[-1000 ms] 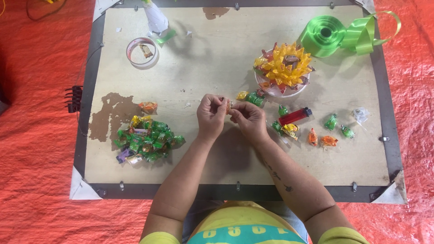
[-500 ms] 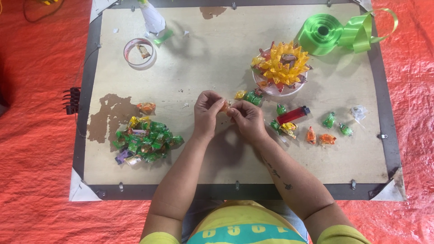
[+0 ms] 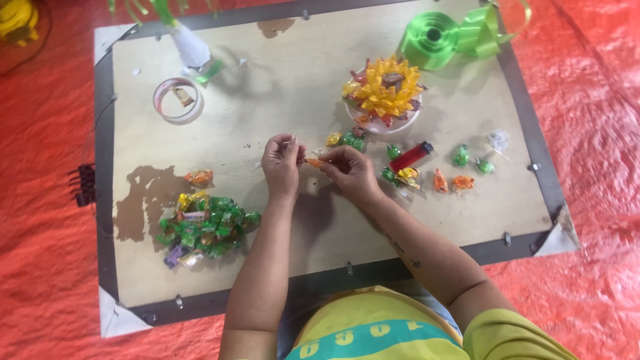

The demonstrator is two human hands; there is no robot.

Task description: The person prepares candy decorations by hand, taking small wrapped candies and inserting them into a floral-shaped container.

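Orange candy (image 3: 314,162) horizontal betw. both hands' fingers (image 3: 291,148), long axis left-right

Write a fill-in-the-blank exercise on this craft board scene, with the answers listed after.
1. Both hands, left hand and right hand, pinch one small ____-coloured wrapped candy between them.
2. The heap of mostly green wrapped candies lies on the person's ____ side of the wooden board.
3. The red cylindrical lighter lies just below the yellow ____-shaped candy ornament.

Missing words: orange; left; flower
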